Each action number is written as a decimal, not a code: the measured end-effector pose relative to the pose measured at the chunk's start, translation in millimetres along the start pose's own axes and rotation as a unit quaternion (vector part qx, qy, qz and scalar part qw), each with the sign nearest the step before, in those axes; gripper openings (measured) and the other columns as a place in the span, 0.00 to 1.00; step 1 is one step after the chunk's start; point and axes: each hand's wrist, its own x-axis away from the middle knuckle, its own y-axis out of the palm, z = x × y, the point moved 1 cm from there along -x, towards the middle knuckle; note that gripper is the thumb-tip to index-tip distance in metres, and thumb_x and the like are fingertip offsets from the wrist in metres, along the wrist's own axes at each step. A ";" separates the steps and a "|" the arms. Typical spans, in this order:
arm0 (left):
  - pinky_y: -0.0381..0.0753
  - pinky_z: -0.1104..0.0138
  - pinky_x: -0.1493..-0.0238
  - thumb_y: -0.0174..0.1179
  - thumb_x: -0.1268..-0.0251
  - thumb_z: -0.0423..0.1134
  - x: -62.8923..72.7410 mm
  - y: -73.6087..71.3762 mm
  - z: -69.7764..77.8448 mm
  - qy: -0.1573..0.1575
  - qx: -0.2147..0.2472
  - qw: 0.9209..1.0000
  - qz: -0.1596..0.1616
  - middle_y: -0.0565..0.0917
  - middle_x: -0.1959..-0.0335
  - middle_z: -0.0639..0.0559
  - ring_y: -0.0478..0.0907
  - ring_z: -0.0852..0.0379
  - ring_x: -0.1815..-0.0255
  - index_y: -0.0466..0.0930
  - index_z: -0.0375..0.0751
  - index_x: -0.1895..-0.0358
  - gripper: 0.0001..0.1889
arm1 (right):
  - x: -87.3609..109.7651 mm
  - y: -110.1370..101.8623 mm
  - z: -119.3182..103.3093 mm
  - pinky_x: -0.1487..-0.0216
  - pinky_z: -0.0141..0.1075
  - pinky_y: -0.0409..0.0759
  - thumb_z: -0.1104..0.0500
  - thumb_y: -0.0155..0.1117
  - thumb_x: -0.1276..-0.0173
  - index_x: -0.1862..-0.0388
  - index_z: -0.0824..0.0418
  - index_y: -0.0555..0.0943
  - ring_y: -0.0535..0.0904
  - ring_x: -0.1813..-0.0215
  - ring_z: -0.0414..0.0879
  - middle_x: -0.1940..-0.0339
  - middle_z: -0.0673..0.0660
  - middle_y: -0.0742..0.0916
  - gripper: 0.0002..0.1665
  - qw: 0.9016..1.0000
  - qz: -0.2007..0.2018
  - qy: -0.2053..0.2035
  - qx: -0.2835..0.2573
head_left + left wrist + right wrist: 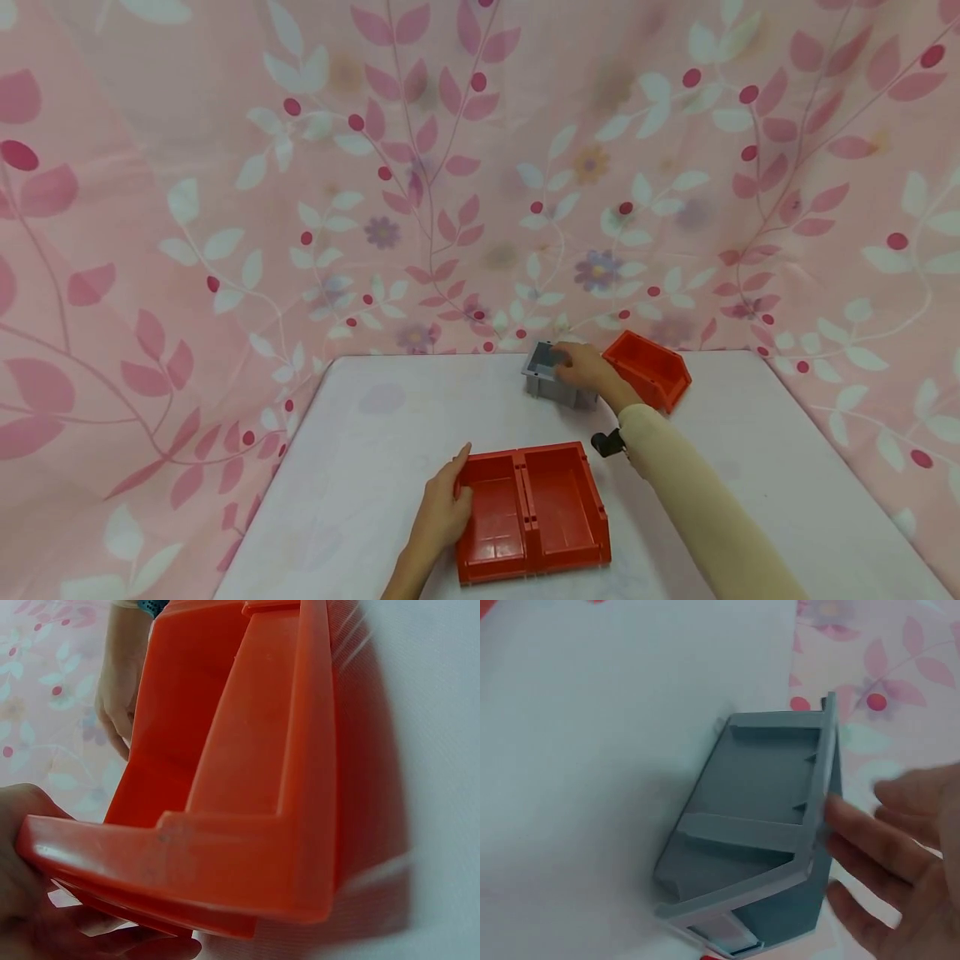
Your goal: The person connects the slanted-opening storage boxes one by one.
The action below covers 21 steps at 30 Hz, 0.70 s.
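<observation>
Two red storage bins (491, 521) sit joined side by side near the front of the table. My left hand (442, 510) grips the left wall, thumb over the rim and fingers outside; the left wrist view shows this wall of the red bin (217, 862) close up. At the back, my right hand (585, 367) reaches to a grey storage bin (551, 387). In the right wrist view the right hand's (892, 855) fingers are loosely extended beside the rim of the grey bin (757, 765), slightly blurred; whether they touch it I cannot tell.
Another red bin (648, 367) stands at the back right, close to my right forearm. A white cloth covers the table (375, 467). Behind it hangs a pink floral curtain (465, 167).
</observation>
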 end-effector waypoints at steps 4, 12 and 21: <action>0.68 0.40 0.32 0.53 0.32 0.24 0.0 0.0 -0.2 0.002 0.004 1.000 0.002 0.74 0.29 0.36 0.69 0.35 0.27 0.67 0.37 0.22 0.33 | -2.1 0.5 4.8 0.27 0.62 0.64 0.67 0.53 0.26 0.23 0.72 0.66 0.68 0.28 0.68 0.28 0.72 0.74 0.33 0.999 0.025 -0.011 0.044; 0.69 0.40 0.33 0.53 0.31 0.23 1.0 1.0 0.5 -0.004 0.009 1.000 -0.001 0.75 0.29 0.37 0.69 0.35 0.27 0.67 0.39 0.22 0.33 | -2.6 7.0 26.5 0.33 0.65 0.69 0.65 0.60 0.27 0.28 0.73 0.70 0.76 0.40 0.68 0.38 0.75 0.77 0.31 0.992 0.001 0.064 0.106; 0.69 0.42 0.33 0.54 0.30 0.24 0.8 -0.5 1.3 0.000 0.002 1.000 0.002 0.75 0.29 0.37 0.70 0.36 0.28 0.67 0.37 0.22 0.33 | 3.4 7.1 30.1 0.50 0.55 0.84 0.64 0.59 0.27 0.46 0.72 0.80 0.80 0.60 0.58 0.59 0.64 0.86 0.15 0.991 0.010 0.116 0.073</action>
